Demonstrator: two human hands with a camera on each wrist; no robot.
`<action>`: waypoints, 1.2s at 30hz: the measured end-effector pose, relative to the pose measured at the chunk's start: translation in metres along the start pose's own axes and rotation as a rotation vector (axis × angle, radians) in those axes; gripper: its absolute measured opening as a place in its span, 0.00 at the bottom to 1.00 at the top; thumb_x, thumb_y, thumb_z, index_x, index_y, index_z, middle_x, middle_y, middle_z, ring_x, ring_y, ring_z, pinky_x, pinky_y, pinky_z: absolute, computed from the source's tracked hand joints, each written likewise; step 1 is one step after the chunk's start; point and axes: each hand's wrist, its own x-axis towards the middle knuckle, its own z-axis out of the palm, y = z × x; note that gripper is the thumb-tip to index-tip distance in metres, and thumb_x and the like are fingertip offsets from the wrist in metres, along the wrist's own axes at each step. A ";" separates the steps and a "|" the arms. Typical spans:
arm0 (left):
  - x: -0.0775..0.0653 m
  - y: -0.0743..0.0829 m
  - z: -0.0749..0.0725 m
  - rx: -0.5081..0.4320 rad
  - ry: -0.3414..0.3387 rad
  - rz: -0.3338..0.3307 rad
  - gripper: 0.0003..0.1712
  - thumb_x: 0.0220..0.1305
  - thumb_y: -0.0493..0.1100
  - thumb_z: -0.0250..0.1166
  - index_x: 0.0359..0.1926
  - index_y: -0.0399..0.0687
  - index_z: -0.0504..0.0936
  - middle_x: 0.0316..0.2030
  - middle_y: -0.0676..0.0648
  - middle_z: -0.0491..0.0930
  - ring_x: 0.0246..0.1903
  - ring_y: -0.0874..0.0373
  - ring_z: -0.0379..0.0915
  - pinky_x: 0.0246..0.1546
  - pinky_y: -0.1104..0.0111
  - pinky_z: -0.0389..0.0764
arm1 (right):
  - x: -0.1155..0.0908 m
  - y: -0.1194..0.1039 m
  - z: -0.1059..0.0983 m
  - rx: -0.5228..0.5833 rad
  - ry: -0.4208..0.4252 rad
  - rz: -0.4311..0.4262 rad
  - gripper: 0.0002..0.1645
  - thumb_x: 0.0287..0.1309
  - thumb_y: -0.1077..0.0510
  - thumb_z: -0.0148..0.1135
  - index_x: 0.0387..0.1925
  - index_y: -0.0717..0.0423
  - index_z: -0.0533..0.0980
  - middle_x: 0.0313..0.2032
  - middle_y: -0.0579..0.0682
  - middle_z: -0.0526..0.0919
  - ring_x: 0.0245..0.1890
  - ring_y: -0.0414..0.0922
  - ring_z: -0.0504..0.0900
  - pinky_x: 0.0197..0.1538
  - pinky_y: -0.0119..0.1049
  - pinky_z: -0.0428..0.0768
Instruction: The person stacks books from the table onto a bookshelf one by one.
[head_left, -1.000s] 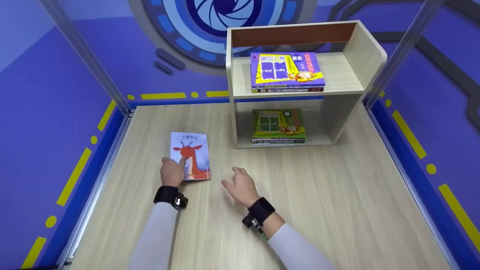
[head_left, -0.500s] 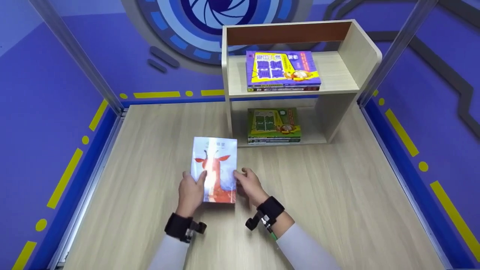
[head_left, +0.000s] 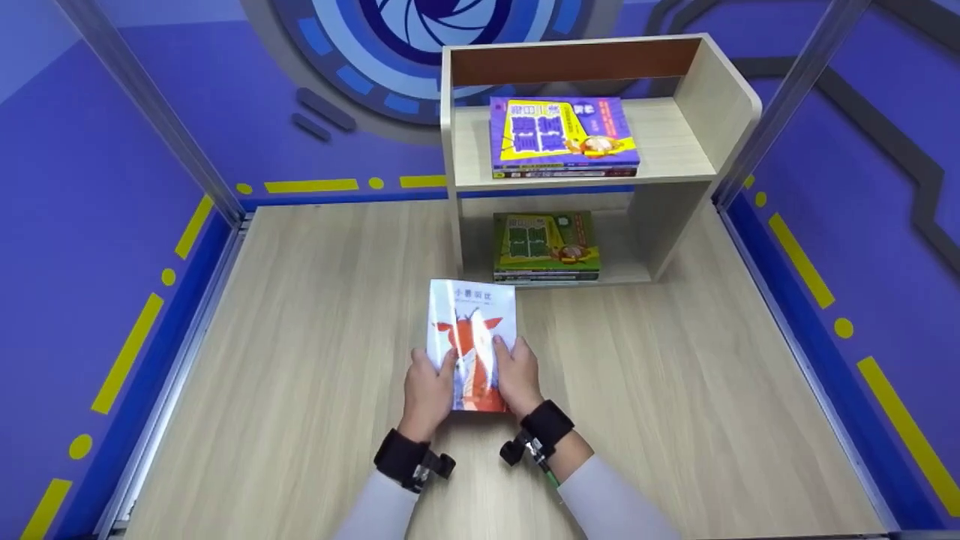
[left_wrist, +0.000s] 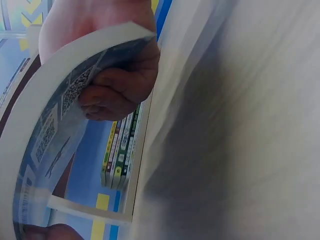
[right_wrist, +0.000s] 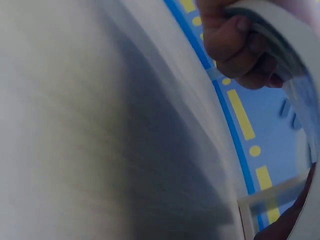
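A thin paperback book with a pale blue-and-white cover bearing a red long-necked animal (head_left: 471, 341) is held up above the light wood-grain tabletop (head_left: 675, 390), a little in front of the shelf unit and near the middle of the table, its cover facing the head camera and bowed slightly so that light glares along its left half. The left hand (head_left: 429, 391) grips the book's lower left edge, thumb on the cover and fingers curled behind; the left wrist view shows those curled fingers (left_wrist: 117, 92) against the back cover. The right hand (head_left: 517, 375) grips the lower right edge in the same way, thumb on the front, and the right wrist view shows its fingers (right_wrist: 235, 47) wrapped round the curved edge. Both wrists wear black straps, and the forearms are in white sleeves. Behind the book stands a small two-tier light wooden shelf unit (head_left: 731, 112). On its upper tier lies a flat stack of books topped by a purple-and-yellow cover (head_left: 562, 135); on the lower tier lies another flat stack topped by a green cover (head_left: 546, 241). Blue-violet walls with yellow dashes (head_left: 97, 262) enclose the table.
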 end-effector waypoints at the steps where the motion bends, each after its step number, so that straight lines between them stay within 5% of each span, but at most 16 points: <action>1: 0.000 0.001 0.002 -0.006 -0.001 -0.008 0.29 0.64 0.63 0.54 0.43 0.39 0.67 0.27 0.44 0.73 0.27 0.53 0.72 0.26 0.64 0.71 | 0.002 0.001 -0.002 -0.027 0.010 -0.023 0.18 0.65 0.46 0.52 0.32 0.58 0.71 0.25 0.52 0.73 0.28 0.45 0.73 0.35 0.38 0.74; 9: 0.012 0.004 0.006 -0.058 -0.062 -0.092 0.33 0.60 0.65 0.58 0.49 0.42 0.68 0.32 0.45 0.75 0.32 0.53 0.72 0.33 0.64 0.72 | 0.013 0.004 -0.023 -0.031 -0.048 -0.063 0.15 0.65 0.49 0.53 0.39 0.57 0.74 0.28 0.52 0.78 0.28 0.44 0.76 0.33 0.37 0.76; 17: 0.073 0.019 -0.022 0.076 -0.159 0.084 0.23 0.61 0.61 0.59 0.43 0.47 0.75 0.28 0.47 0.78 0.30 0.54 0.73 0.34 0.64 0.73 | 0.015 0.020 -0.060 0.099 -0.407 -0.082 0.18 0.65 0.48 0.54 0.47 0.57 0.75 0.28 0.51 0.82 0.25 0.43 0.80 0.30 0.37 0.80; 19: 0.080 0.022 -0.028 0.121 -0.255 0.133 0.21 0.63 0.60 0.57 0.41 0.48 0.76 0.28 0.48 0.78 0.29 0.55 0.74 0.33 0.65 0.74 | 0.013 0.023 -0.065 0.109 -0.532 -0.072 0.19 0.67 0.49 0.52 0.50 0.57 0.73 0.29 0.52 0.82 0.25 0.44 0.81 0.30 0.39 0.81; 22: 0.081 0.024 -0.032 0.187 -0.513 0.199 0.22 0.65 0.62 0.53 0.40 0.49 0.77 0.28 0.49 0.78 0.27 0.57 0.75 0.28 0.66 0.76 | 0.010 0.027 -0.068 0.103 -0.669 -0.057 0.20 0.67 0.48 0.50 0.53 0.55 0.72 0.32 0.53 0.82 0.28 0.46 0.83 0.32 0.40 0.82; 25: 0.077 0.023 -0.031 0.189 -0.758 0.230 0.23 0.66 0.63 0.50 0.41 0.50 0.76 0.27 0.50 0.78 0.24 0.58 0.76 0.25 0.66 0.77 | 0.009 0.029 -0.070 0.077 -0.721 -0.076 0.20 0.66 0.45 0.51 0.53 0.51 0.72 0.34 0.52 0.82 0.31 0.47 0.83 0.35 0.40 0.82; 27: 0.075 0.021 -0.027 0.178 -0.834 0.245 0.23 0.66 0.64 0.50 0.41 0.52 0.76 0.27 0.51 0.77 0.24 0.59 0.77 0.25 0.66 0.78 | 0.009 0.029 -0.072 0.055 -0.719 -0.100 0.21 0.66 0.43 0.51 0.53 0.49 0.72 0.35 0.52 0.82 0.32 0.47 0.83 0.36 0.40 0.82; 32: 0.070 0.018 -0.018 0.111 -0.809 0.272 0.20 0.66 0.63 0.51 0.46 0.55 0.74 0.28 0.50 0.78 0.25 0.59 0.78 0.26 0.65 0.80 | 0.010 0.025 -0.078 0.048 -0.699 -0.123 0.22 0.65 0.42 0.51 0.54 0.49 0.71 0.37 0.54 0.83 0.33 0.49 0.84 0.35 0.42 0.83; 36: 0.069 0.019 -0.015 0.125 -0.771 0.304 0.22 0.66 0.64 0.51 0.47 0.54 0.72 0.29 0.48 0.77 0.24 0.60 0.78 0.26 0.67 0.80 | 0.014 0.019 -0.087 -0.025 -0.661 -0.106 0.19 0.63 0.43 0.55 0.46 0.51 0.73 0.33 0.52 0.81 0.30 0.46 0.82 0.31 0.38 0.82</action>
